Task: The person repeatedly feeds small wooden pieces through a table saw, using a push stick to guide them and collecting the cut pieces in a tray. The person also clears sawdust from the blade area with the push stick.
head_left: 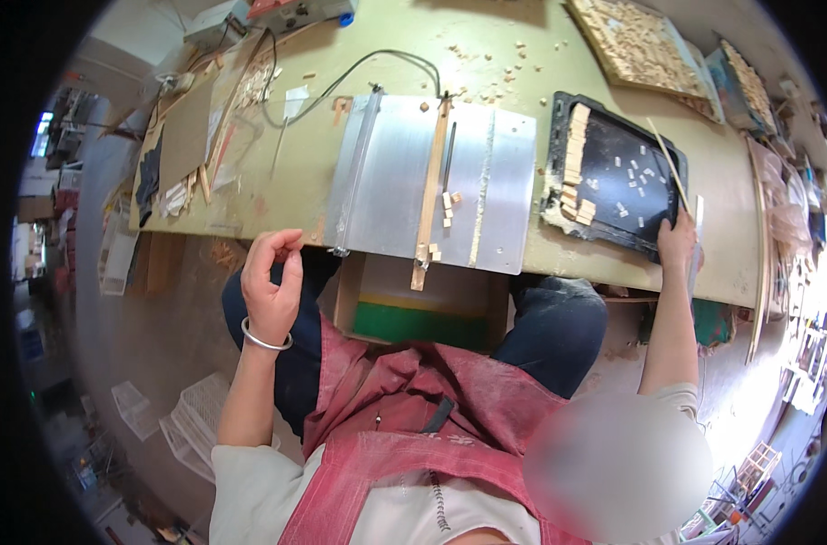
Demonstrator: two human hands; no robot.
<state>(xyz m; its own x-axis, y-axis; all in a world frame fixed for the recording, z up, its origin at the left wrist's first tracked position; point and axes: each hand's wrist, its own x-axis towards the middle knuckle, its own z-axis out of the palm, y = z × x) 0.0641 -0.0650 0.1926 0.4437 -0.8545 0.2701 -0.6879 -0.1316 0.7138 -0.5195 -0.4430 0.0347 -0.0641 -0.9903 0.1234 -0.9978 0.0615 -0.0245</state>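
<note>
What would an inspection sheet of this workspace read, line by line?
Surface: pale green table bearing a flat silver metal plate.
Things in work: long brown wooden strip along the plate, small pale wooden blocks beside it; black rectangular tray with a row of pale wooden pieces.
Clutter: loose pale wood chips beyond the plate.
Hands: left hand half-curled by the table's near edge, nothing seen in it; right hand at the tray's right side, at a thin pale wooden stick's lower end, grip unclear.
Cables: thin black cable looping to the plate's far edge.
Surroundings: white openwork baskets on the floor, left.
</note>
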